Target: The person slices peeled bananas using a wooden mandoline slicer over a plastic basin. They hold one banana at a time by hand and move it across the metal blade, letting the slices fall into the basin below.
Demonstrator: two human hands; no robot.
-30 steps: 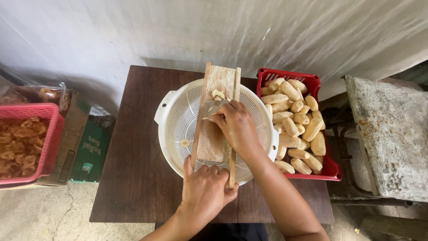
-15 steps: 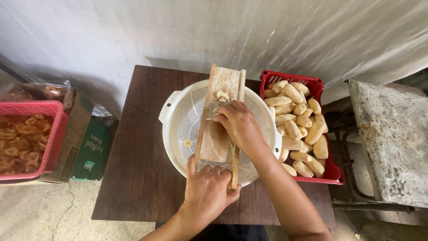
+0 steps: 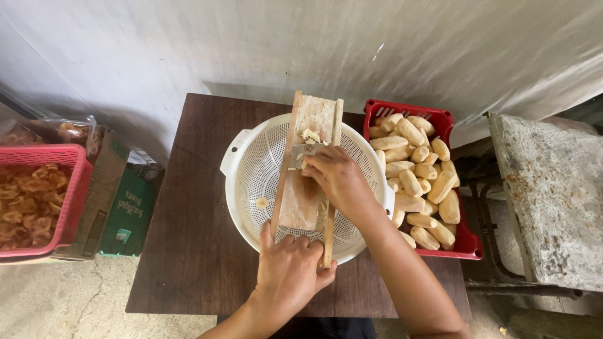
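1. Right hand lies palm down on the wooden slicer board, fingers curled together and pressing a small pale piece against the board near the metal blade. The piece is mostly hidden under the fingers; can't tell what it is.
2. Left hand grips the near end of the slicer board, fingers wrapped over its lower edge, thumb out to the right beside the side rail.
3. Slicer board is a long wooden plank with raised side rails, laid tilted across the white colander, far end resting on the far rim, near end on the near rim.
4. Pale scraps sit on the board just beyond the blade.
5. One thin pale slice lies in the colander, left of the board.
6. Colander sits on the dark brown counter, roughly centred.
7. Red crate stands just right of the colander, touching or nearly touching its rim, full of peeled pale bananas.
8. Left of the counter, on the floor: green carton, cardboard box, red basket holding orange-brown fried chips.
9. Grey stone slab stands at far right.
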